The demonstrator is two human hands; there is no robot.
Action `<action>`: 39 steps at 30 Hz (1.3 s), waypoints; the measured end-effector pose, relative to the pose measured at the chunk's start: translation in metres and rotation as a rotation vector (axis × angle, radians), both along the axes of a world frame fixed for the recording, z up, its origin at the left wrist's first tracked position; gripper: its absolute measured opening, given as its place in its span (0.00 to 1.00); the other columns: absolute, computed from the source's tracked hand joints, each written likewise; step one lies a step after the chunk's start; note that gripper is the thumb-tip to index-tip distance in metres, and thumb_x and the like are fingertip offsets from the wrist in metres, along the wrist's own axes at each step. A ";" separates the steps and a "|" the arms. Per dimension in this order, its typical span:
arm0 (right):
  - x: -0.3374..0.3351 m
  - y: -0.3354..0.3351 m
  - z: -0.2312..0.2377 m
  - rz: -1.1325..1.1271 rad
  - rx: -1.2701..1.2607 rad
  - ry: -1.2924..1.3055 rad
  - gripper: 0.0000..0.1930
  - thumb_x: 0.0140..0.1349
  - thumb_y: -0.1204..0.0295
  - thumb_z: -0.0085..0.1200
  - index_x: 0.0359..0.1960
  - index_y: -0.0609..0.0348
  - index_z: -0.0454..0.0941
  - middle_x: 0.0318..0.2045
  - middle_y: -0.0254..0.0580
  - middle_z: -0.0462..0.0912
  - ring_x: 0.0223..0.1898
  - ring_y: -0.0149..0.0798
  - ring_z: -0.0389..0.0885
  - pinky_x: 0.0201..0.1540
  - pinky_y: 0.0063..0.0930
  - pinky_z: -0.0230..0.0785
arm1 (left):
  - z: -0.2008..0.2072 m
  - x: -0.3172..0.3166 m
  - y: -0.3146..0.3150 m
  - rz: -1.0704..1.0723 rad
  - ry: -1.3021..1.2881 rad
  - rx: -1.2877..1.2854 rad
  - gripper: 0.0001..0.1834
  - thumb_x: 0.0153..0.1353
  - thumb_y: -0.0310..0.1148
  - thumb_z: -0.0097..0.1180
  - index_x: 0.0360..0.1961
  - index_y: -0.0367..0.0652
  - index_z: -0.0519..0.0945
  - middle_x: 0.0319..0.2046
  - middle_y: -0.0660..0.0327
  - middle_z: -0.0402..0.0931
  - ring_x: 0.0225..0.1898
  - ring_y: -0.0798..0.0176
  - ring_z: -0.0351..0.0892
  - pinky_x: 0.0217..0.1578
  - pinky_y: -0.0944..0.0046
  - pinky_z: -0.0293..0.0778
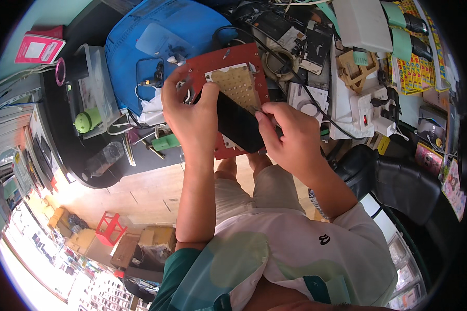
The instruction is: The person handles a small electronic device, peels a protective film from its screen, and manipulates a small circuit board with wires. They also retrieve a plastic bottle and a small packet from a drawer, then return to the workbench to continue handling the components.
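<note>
Head view gives me a smooth, flat black phone (236,122), slanting over a red board (198,65) and a dotted tan pad (236,83). I have the left hand (194,119) gripping its far left end, thumb on top; the right hand (291,132) has its fingers bunched narrow at the right edge, and I cannot tell whether they pinch anything. One rounded blue plastic tray (123,52) crowds the far left; bare tabletop (146,168) leaves room near left.
</note>
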State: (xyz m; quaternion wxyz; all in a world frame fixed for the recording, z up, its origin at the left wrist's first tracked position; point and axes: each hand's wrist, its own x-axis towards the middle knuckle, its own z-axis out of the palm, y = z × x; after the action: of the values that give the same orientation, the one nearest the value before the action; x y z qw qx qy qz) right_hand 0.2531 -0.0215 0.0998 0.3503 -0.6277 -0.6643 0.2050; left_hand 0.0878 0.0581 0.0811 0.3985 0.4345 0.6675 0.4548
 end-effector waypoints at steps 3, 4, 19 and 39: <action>0.002 0.008 0.001 -0.004 0.066 -0.081 0.08 0.59 0.77 0.65 0.39 0.58 0.80 0.30 0.40 0.85 0.25 0.45 0.83 0.25 0.35 0.73 | -0.001 0.000 0.002 0.000 0.055 -0.051 0.29 0.54 0.29 0.65 0.59 0.31 0.78 0.54 0.49 0.79 0.55 0.54 0.82 0.50 0.60 0.79; 0.002 0.011 0.004 -0.007 0.088 -0.091 0.07 0.59 0.77 0.65 0.38 0.58 0.81 0.30 0.40 0.85 0.25 0.45 0.84 0.25 0.35 0.74 | 0.000 0.000 0.003 -0.006 0.077 -0.074 0.30 0.56 0.28 0.64 0.60 0.30 0.77 0.54 0.49 0.80 0.56 0.56 0.82 0.50 0.62 0.79; -0.011 0.060 -0.016 0.079 -0.002 0.051 0.06 0.59 0.72 0.63 0.28 0.56 0.78 0.23 0.39 0.79 0.24 0.48 0.81 0.26 0.40 0.72 | -0.007 0.002 0.015 -0.153 0.486 -0.047 0.42 0.50 0.39 0.70 0.64 0.28 0.70 0.66 0.30 0.64 0.70 0.31 0.64 0.66 0.46 0.68; -0.015 0.061 -0.032 0.049 0.060 0.018 0.07 0.59 0.73 0.63 0.28 0.56 0.77 0.26 0.39 0.81 0.25 0.47 0.83 0.27 0.40 0.75 | -0.004 0.001 0.021 -0.208 0.513 -0.092 0.44 0.50 0.40 0.69 0.64 0.26 0.67 0.68 0.23 0.59 0.75 0.27 0.54 0.70 0.44 0.62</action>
State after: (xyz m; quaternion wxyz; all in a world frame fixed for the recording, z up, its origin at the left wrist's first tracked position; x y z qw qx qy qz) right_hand 0.2384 0.0391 0.0682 0.3701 -0.5985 -0.6821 0.1992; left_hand 0.0888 0.0790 0.0775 0.2801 0.5832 0.7183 0.2558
